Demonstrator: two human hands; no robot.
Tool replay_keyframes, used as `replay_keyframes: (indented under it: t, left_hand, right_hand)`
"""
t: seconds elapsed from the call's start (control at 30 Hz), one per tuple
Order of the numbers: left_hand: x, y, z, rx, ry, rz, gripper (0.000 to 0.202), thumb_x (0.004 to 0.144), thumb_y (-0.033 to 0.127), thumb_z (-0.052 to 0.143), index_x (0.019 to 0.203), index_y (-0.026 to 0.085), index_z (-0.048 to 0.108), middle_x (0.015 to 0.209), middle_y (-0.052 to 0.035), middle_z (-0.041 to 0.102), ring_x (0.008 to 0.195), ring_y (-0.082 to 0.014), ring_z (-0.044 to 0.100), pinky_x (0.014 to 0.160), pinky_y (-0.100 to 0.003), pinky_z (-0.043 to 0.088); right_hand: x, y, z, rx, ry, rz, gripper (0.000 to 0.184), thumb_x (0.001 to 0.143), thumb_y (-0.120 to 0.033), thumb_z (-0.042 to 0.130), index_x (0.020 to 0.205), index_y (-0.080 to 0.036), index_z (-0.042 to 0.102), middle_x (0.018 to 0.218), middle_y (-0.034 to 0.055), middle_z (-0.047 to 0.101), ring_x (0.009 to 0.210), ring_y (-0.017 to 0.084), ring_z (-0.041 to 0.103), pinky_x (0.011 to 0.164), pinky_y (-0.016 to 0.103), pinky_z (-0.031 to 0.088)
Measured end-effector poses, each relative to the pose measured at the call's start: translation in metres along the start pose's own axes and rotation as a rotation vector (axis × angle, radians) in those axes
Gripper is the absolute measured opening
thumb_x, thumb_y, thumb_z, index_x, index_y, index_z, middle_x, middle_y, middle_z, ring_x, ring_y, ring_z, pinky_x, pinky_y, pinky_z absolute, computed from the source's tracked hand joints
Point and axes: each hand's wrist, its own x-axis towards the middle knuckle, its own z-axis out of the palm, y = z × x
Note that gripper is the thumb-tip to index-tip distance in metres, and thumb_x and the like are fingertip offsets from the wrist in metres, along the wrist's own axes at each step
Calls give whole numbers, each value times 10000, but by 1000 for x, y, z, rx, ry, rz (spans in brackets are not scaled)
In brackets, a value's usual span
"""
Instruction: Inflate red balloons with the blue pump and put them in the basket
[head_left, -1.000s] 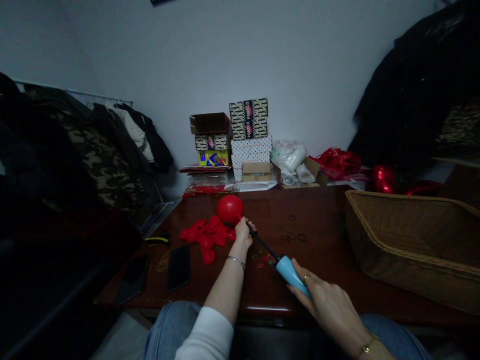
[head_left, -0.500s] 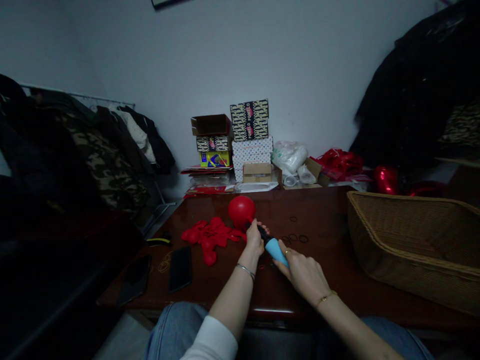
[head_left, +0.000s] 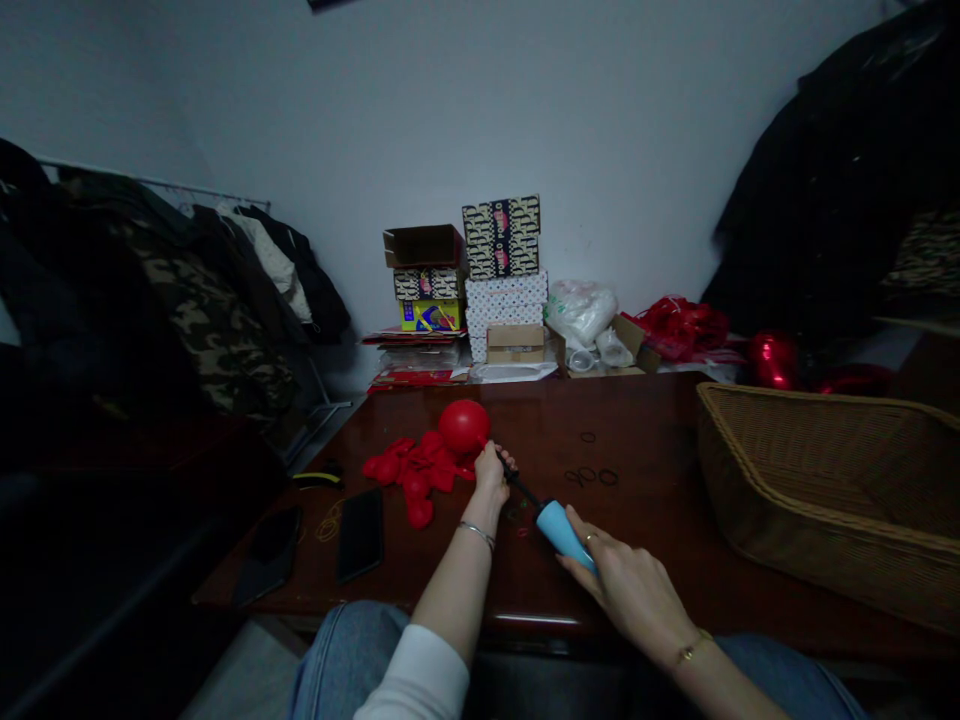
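Note:
My left hand (head_left: 493, 473) is closed where the neck of a round, partly inflated red balloon (head_left: 463, 426) meets the black nozzle end of a hand balloon pump (head_left: 564, 535). The exact grip of those fingers on the neck is partly hidden. Around the pump's light blue barrel my right hand (head_left: 630, 590) is wrapped, nearer the table's front edge. A thin black rod shows between the blue part and the left hand. Left of the inflated balloon lies a heap of limp red balloons (head_left: 409, 470).
A large wicker basket (head_left: 825, 520) stands at the right of the brown table (head_left: 637, 420). Two dark phone-like slabs (head_left: 360, 535) and yellow bands (head_left: 328, 522) lie at left. Black rings (head_left: 589, 477) lie right of centre. Stacked boxes (head_left: 501, 240) line the wall.
My right hand has drawn the blue barrel back towards me, baring more of the black rod. My left hand and the balloon have shifted a little left and the balloon slightly down.

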Motion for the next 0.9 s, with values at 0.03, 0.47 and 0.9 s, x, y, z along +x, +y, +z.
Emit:
replay_keyframes:
  t: [0.03,0.47,0.9]
  left_hand:
    - [1,3,-1,-1,9,3,195,859,236,428,676,177,402,484,54,382,365,-64,367,394,-174,269]
    - [0,21,13,-20,22,31,208,864,226,418,662,182,395,480,54,388,360,-62,375,398,-176,280]
    - [-17,-7,23,-29,-26,-74,216,857,240,454,658,178,394,485,50,386,377,-66,385,403,-173,303]
  right_hand:
    - [-5,3,-1,9,-6,0,519,895,-447,353,1380,-265,332,1279,58,545,886,227,658,718,349,524]
    - [-23,17,-17,-12,20,-9,486,897,-438,349,1361,-294,363,1285,23,540,880,205,659,752,337,532]
    - [34,-18,-16,-166,41,1,511,885,-415,384,1359,-223,367,1124,115,635,745,220,670,606,310,494]
